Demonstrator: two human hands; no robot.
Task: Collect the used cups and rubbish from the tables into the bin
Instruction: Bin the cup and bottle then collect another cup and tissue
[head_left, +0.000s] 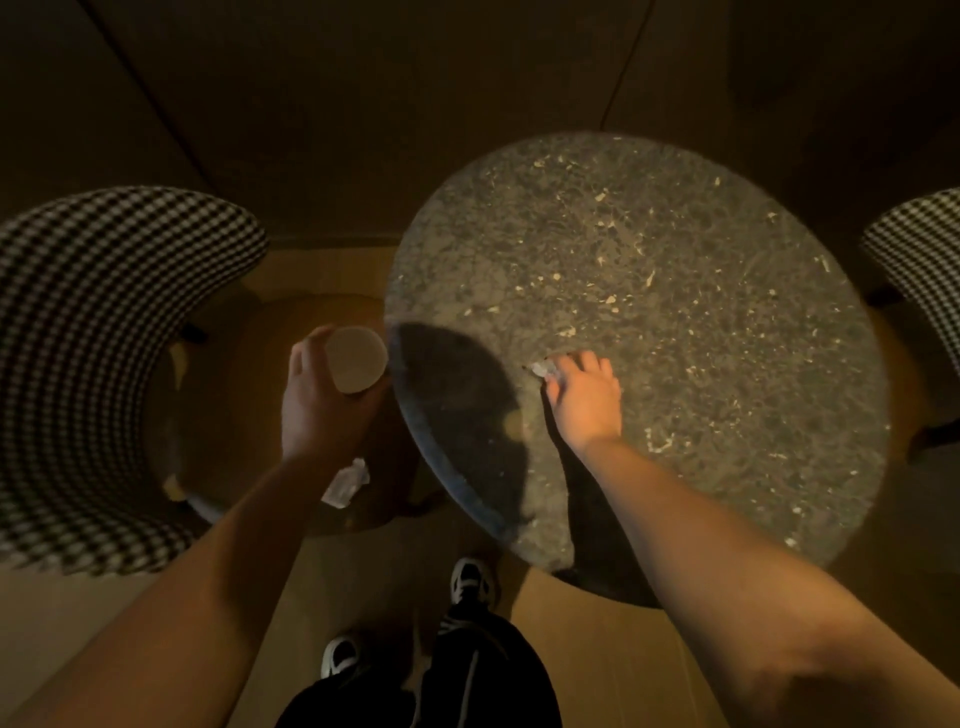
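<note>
While the left hand (317, 395) curls round a pale paper cup (356, 358) and holds it upright in the air just off the left edge of the round bench (675, 291), the right hand (584, 397) reaches onto the stone top and pinches a small crumpled scrap of clear wrapper (543, 370) between thumb and fingertips; the scrap lies on the bench surface at the edge of a dark rounded shadow (457, 395) that covers the near left part of the top; the cup's open mouth faces the camera and its inside looks plain and light, though whether anything is in it cannot be told; the bench top is dark speckled stone with pale flecks scattered across it, and apart from the scrap under the right hand nothing can be made out on it in the dim light; a second crumpled piece of whitish wrapper (345, 480) shows just below the left wrist, over a lower round brown surface (291, 322) beside the bench, and whether it rests there or hangs from the hand cannot be told; a curved chair with black and white checked fabric (104, 332) stands to the left, near the cup, and another checked chair (919, 260) shows at the right edge, well apart from both hands; at the bottom the person's dark trousers (467, 680) and black and white shoes (470, 577) stand on a tan floor (597, 649), close to the near rim of the bench
</note>
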